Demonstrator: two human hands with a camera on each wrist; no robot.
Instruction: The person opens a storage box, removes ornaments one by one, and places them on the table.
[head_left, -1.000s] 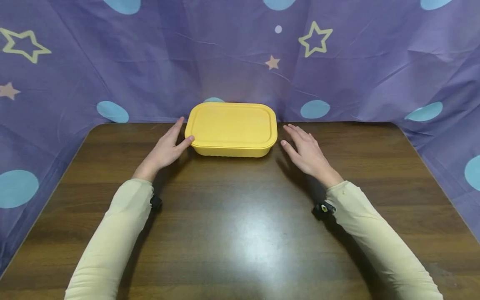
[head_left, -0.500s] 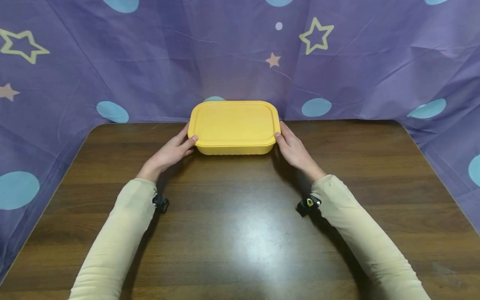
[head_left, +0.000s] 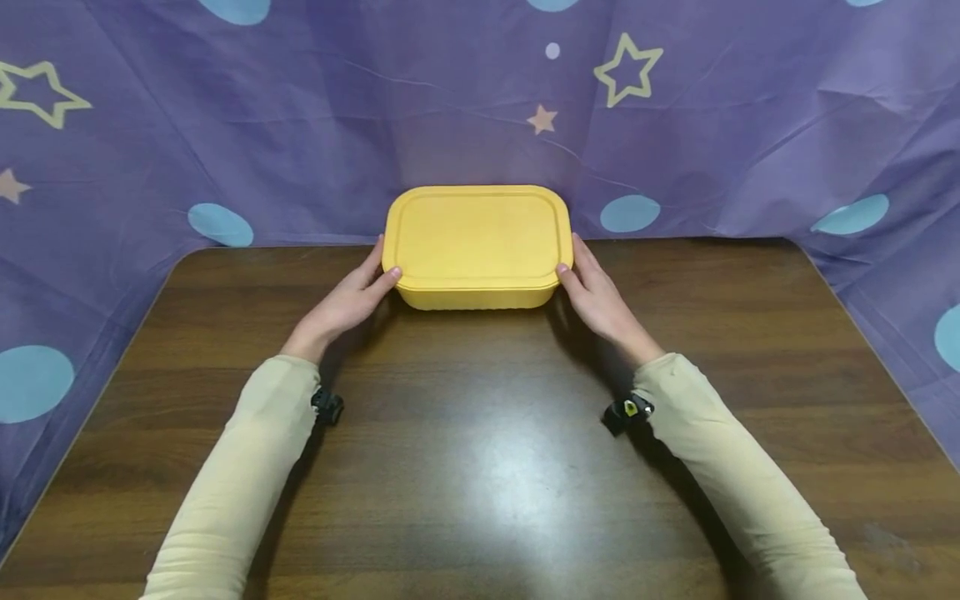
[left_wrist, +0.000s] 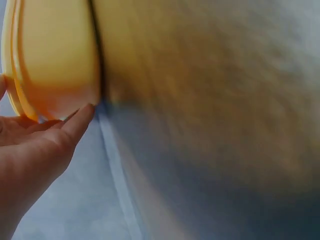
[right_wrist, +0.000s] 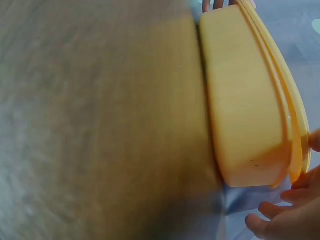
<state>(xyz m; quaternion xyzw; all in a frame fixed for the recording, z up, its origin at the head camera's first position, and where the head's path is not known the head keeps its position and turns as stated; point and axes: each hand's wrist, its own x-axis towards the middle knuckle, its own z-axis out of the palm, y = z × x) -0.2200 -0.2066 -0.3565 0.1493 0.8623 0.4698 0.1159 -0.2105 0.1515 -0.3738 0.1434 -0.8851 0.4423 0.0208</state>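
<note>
Both hands, left hand [head_left: 347, 302] and right hand [head_left: 597, 293], grip the lidded yellow container [head_left: 477, 243] by its ends; uneven squeezing could pop the lid or tip it onto the desk [head_left: 480, 450].

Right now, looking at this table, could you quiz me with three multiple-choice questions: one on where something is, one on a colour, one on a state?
1. Where does the container stand?
A. at the far edge of the table, by the backdrop
B. at the near edge
C. on the floor

2. What colour is the container?
A. red
B. yellow
C. green

3. How is the container's lid?
A. lying beside it
B. held up in one hand
C. on the container

Answers:
1 A, the head view shows it at the far side, against the purple star cloth.
2 B, box and lid are both yellow in every view.
3 C, the lid sits on top while the left hand and right hand grip the two short ends.
</note>
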